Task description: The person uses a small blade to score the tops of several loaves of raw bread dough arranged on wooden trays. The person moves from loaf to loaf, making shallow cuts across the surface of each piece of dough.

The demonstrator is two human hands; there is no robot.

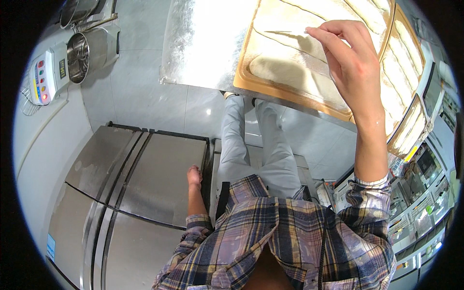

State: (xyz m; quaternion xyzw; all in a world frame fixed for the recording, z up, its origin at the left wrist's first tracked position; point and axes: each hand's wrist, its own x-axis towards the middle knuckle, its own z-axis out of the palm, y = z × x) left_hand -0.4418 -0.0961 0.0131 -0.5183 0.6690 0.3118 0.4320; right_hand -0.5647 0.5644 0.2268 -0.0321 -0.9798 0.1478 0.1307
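Observation:
My right hand (349, 58) is raised over an orange-brown tray (290, 99) at the top right. Its thumb and fingertips pinch a thin, pointed blade (277, 32) whose tip points left. Long, flour-dusted dough pieces (279, 69) lie in rows in the tray; the nearest one is partly covered by the hand and its shadow. My left hand (194, 176) hangs low beside my left leg, away from the tray, with its fingers curled; whether it holds anything is not visible.
The tray rests on a metal table (203, 54). More dough-filled trays (405, 58) stand at the right. A stainless-steel cabinet (159, 174) is at the lower left. A mixer with a steel bowl (78, 58) stands at the upper left.

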